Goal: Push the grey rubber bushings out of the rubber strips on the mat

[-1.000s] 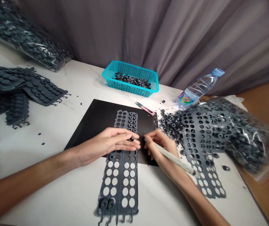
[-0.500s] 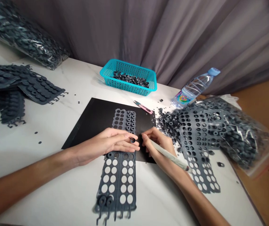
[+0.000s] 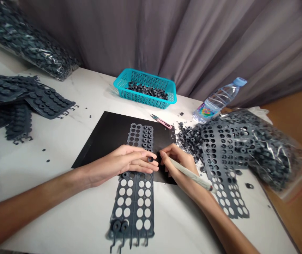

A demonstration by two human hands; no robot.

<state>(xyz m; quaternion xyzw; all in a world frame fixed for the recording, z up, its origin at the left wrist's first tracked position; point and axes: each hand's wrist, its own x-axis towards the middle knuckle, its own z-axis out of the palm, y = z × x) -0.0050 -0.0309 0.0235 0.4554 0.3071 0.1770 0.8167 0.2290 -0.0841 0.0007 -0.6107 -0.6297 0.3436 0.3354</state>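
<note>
My left hand (image 3: 132,159) lies across a dark rubber sheet (image 3: 133,201) with rows of round holes. Between its fingers it holds a small black rubber ring (image 3: 150,159), hollow side up. Some round pieces still sit in the sheet above and below that hand. My right hand (image 3: 179,160) is closed around a pen-like tool with a pale wrapped handle (image 3: 190,174), just right of the ring. The tool's working tip is hard to make out against the dark background. Under the sheet's upper part lies a black mat (image 3: 100,141).
Behind the mat stand a turquoise basket (image 3: 145,102) of black pieces and pink thread snips (image 3: 163,121). To the right are a loose pile (image 3: 190,137), a punched sheet (image 3: 227,190), a filled bag (image 3: 278,165) and a bottle (image 3: 219,100). More sheets (image 3: 47,102) and another bag (image 3: 34,49) lie left.
The whole view has shifted slightly, so everything appears a little lower and to the right. Both hands keep nearly the same pose, with the ring and the tool still held.
</note>
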